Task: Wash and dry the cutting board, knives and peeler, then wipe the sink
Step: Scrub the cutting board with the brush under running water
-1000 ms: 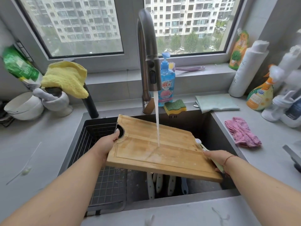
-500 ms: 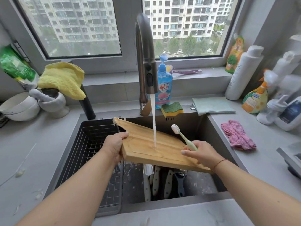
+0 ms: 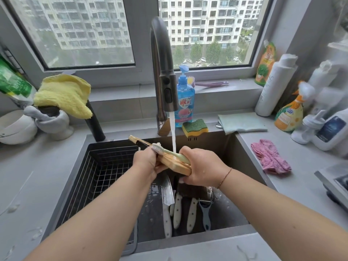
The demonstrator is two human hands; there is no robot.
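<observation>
The wooden cutting board point(image 3: 175, 162) is turned on edge over the sink point(image 3: 244, 159), under the running water from the tap point(image 3: 163, 76). My left hand point(image 3: 146, 161) grips the board's left part. My right hand point(image 3: 203, 168) holds the board's near right end together with a pale green toothbrush point(image 3: 169, 152), whose bristles point left beside my left hand. Several white-handled knives point(image 3: 177, 211) and a grey-blue peeler point(image 3: 205, 213) lie on the sink floor below.
A wire basket point(image 3: 98, 172) fills the sink's left half. A blue soap bottle point(image 3: 184, 104) and a yellow-green sponge point(image 3: 194, 128) stand behind the sink. A teal cloth point(image 3: 243, 122), a pink cloth point(image 3: 269, 157) and bottles are on the right counter; a yellow towel point(image 3: 64, 95) hangs at the left.
The board has turned from nearly flat to on edge under the water. My right hand, holding the toothbrush, has moved in and now clasps the board's right end with the brush laid along it.
</observation>
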